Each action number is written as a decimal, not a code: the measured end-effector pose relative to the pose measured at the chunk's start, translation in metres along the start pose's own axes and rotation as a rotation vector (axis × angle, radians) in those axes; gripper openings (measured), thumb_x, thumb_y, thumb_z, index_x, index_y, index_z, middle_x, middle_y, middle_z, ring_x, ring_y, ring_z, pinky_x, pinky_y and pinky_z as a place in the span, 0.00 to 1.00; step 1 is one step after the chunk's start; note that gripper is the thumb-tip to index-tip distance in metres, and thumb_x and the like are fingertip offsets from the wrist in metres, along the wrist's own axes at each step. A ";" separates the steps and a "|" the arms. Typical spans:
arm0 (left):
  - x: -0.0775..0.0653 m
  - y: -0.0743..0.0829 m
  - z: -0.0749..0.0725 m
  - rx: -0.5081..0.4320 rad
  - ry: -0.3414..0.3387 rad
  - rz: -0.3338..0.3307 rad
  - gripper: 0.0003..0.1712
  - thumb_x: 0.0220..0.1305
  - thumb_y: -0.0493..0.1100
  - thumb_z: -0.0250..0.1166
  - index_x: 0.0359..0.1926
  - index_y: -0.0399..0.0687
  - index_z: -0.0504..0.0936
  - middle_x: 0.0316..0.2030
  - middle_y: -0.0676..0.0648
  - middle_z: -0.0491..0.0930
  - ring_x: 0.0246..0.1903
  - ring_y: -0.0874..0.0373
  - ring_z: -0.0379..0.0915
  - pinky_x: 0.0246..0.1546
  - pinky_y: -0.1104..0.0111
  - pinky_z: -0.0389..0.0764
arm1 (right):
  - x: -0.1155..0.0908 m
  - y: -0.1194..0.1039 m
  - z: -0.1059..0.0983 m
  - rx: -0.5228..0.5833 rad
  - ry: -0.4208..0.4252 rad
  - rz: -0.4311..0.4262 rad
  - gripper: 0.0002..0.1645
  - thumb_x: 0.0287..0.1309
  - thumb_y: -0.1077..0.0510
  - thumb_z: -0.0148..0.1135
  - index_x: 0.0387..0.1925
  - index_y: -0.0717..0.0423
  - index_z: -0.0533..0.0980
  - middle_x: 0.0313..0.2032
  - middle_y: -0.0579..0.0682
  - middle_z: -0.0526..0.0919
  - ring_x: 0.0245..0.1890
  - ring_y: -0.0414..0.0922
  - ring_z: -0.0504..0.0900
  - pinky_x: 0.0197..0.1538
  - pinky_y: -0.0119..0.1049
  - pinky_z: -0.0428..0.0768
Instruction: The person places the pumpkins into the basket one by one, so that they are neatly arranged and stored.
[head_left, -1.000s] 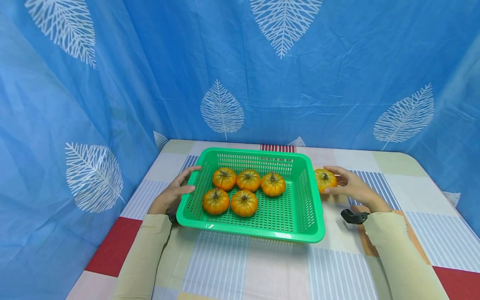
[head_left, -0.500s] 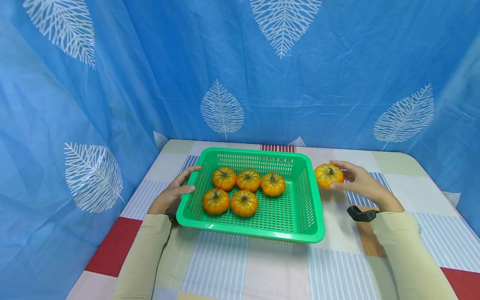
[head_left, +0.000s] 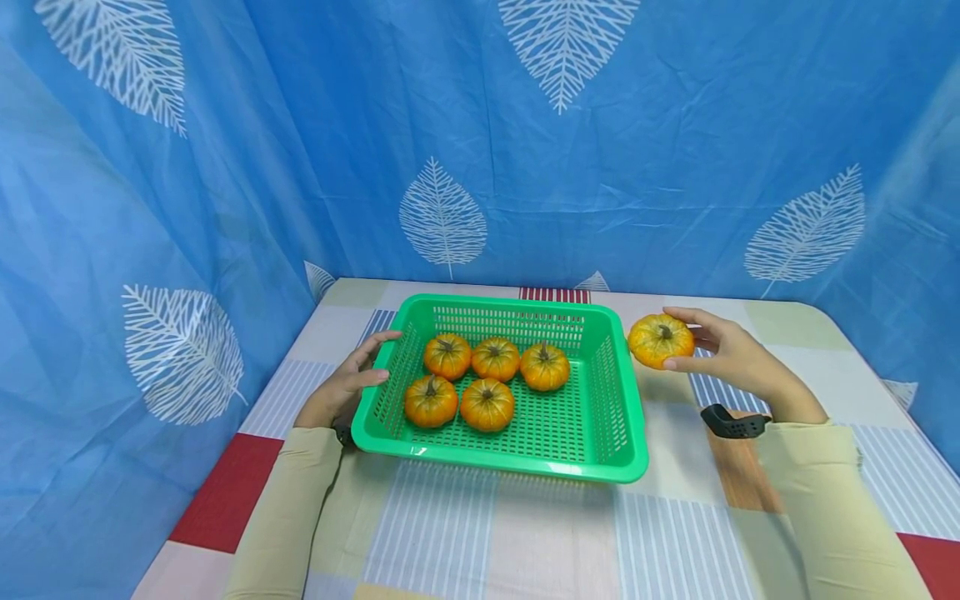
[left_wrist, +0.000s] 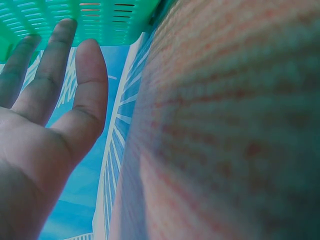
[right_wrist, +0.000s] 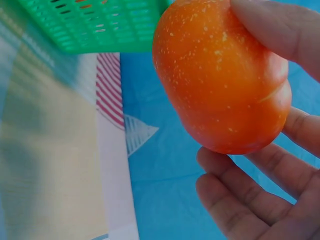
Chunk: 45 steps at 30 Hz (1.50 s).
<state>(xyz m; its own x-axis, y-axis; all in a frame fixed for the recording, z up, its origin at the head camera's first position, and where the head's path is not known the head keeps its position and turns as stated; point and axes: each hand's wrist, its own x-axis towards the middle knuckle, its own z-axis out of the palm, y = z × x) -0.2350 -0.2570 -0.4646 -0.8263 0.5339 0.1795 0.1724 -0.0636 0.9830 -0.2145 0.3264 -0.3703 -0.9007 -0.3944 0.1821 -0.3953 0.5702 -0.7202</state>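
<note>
My right hand (head_left: 738,354) holds a small orange pumpkin (head_left: 662,340) with a short brown stem, thumb on the near side and fingers on the far side. The pumpkin is above the table, just right of the green plastic basket (head_left: 498,472). In the right wrist view the held pumpkin (right_wrist: 220,80) shows its smooth, speckled orange side. At the basket's left end, my left hand (head_left: 348,379) has its fingers spread, fingertips right at the rim. Several similar pumpkins (head_left: 487,406) sit in the left and middle of the basket. The left wrist view shows fingers (left_wrist: 52,75) extended toward the basket wall (left_wrist: 107,25).
A patchwork-patterned cloth (head_left: 555,533) covers the table. Behind and to the left hangs a blue curtain (head_left: 637,183) with white leaf prints. A black wrist strap (head_left: 735,422) is on the right wrist.
My right hand has lifted the pumpkin from the table beside the basket and moved it slightly right. The left hand, the basket and the pumpkins inside have stayed in place.
</note>
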 end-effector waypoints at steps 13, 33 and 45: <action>0.000 0.001 0.000 -0.018 0.006 -0.020 0.29 0.78 0.46 0.64 0.74 0.70 0.68 0.70 0.42 0.64 0.60 0.60 0.74 0.58 0.65 0.85 | 0.002 -0.017 0.005 -0.028 -0.027 -0.142 0.46 0.57 0.70 0.79 0.75 0.69 0.70 0.70 0.70 0.75 0.55 0.22 0.74 0.56 0.12 0.73; 0.001 0.002 0.000 -0.060 -0.028 -0.005 0.28 0.79 0.46 0.64 0.74 0.70 0.68 0.67 0.53 0.68 0.61 0.61 0.76 0.60 0.64 0.85 | 0.012 -0.041 0.028 -0.040 -0.192 -0.238 0.43 0.55 0.63 0.84 0.71 0.61 0.76 0.62 0.54 0.84 0.54 0.34 0.82 0.61 0.24 0.79; 0.001 0.002 0.001 -0.066 -0.034 0.005 0.28 0.79 0.46 0.65 0.73 0.72 0.69 0.67 0.53 0.69 0.60 0.62 0.76 0.59 0.65 0.85 | 0.023 -0.046 0.045 -0.096 -0.282 -0.318 0.42 0.56 0.56 0.85 0.70 0.60 0.77 0.63 0.51 0.85 0.57 0.40 0.83 0.63 0.44 0.84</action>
<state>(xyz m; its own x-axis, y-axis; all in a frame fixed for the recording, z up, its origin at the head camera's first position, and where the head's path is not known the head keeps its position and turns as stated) -0.2351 -0.2563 -0.4629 -0.8069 0.5614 0.1839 0.1398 -0.1209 0.9828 -0.2088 0.2584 -0.3635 -0.6525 -0.7348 0.1853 -0.6720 0.4481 -0.5896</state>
